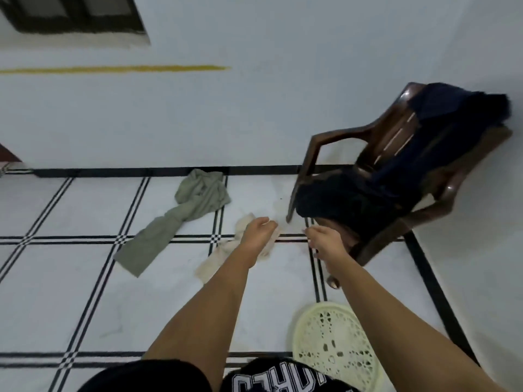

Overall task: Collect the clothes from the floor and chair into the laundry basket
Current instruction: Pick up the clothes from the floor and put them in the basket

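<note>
A cream cloth (210, 264) lies crumpled on the tiled floor, and my left hand (259, 236) hovers over its far end with the fingers loosely curled; no grip shows. My right hand (325, 241) reaches out beside it, fingers apart and empty, close to the front of the brown plastic chair (334, 137). Dark navy clothes (424, 165) are draped over the chair's back and seat. An olive green garment (184, 219) stretches across the floor to the left of my hands. The pale yellow perforated laundry basket (334, 343) stands at the lower right under my right forearm, with nothing visible inside.
The chair stands tilted in the corner against the white wall (254, 123). The floor is white tile with black stripe lines (85, 239). A dark window frame (70, 15) is at the upper left. My black printed shirt (283, 377) fills the bottom edge.
</note>
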The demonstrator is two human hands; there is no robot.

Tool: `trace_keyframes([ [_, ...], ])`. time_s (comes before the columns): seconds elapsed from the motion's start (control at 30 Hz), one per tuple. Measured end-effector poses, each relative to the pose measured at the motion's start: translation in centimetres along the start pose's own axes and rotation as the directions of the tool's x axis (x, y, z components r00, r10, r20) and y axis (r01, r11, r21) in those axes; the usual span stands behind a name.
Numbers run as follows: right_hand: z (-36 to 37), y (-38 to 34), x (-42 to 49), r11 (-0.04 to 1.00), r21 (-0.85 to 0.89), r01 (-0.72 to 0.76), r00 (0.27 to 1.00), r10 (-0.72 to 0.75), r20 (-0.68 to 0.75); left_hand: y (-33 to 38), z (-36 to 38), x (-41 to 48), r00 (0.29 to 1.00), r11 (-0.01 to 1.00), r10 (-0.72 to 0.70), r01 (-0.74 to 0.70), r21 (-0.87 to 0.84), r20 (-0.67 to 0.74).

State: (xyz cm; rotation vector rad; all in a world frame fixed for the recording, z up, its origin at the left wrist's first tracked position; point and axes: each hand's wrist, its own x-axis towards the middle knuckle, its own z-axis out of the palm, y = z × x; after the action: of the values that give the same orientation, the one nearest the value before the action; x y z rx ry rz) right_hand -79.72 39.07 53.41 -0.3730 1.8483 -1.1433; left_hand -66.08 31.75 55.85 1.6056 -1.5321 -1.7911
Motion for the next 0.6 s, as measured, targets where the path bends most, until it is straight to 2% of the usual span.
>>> trace_keyframes([
  [0.17, 9.4, -3.8, 4.5, 0.999, -0.034, -0.021, 0.995, 0.025, 0.092, 0.2, -8.2, 5.8, 0.998, 0.998, -0.047, 0.045, -0.049, -0.036],
  [0.33, 15.4, -4.9, 11.7, 0.995, -0.054, -0.088, 0.991, 0.093, 0.098, -0.4, -11.9, 13.3, 0.991, 0.990, -0.124, 0.120, -0.080, -0.044],
  [0.5, 21.3, -2.4, 24.2, 0.967, -0.090, -0.240, 0.968, 0.245, 0.054, -2.3, -14.2, 26.2, 0.965, 0.967, -0.246, 0.239, -0.088, -0.086],
  [0.6, 25.4, 0.3, 33.2, 0.918, -0.147, -0.369, 0.928, 0.373, -0.001, -4.8, -14.6, 35.9, 0.934, 0.940, -0.341, 0.335, -0.066, -0.104],
])
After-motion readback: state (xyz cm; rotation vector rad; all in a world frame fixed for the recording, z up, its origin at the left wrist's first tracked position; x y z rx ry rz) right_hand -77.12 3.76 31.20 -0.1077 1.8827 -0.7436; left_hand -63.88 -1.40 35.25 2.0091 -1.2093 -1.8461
